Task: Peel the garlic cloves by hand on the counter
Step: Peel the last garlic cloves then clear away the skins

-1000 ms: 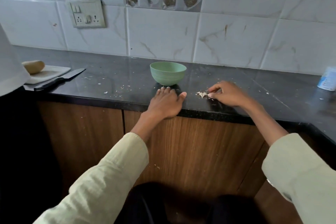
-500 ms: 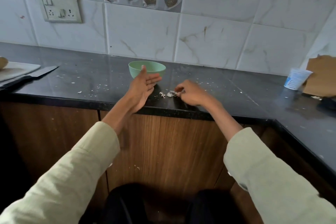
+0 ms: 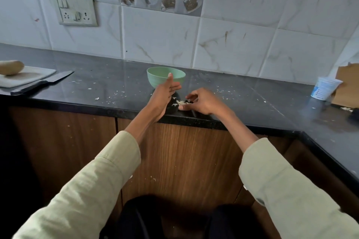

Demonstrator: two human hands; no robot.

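Pale garlic skins point(image 3: 179, 103) — seemingly shredded, by right hand point(image 3: 202, 101)

The scene is lit dimly and evenly by soft, cool light. Faint sheen is seen on the dark worktop point(image 3: 108, 83) beyond the grips. Straight lines are bowed toward the frame edges. The lower corners are lost in shadow. Slight softness is noted throughout.

Black counter point(image 3: 108, 75) – bowl point(image 3: 155, 79), knife point(image 3: 44, 82), board point(image 3: 29, 75), cup point(image 3: 324, 88).
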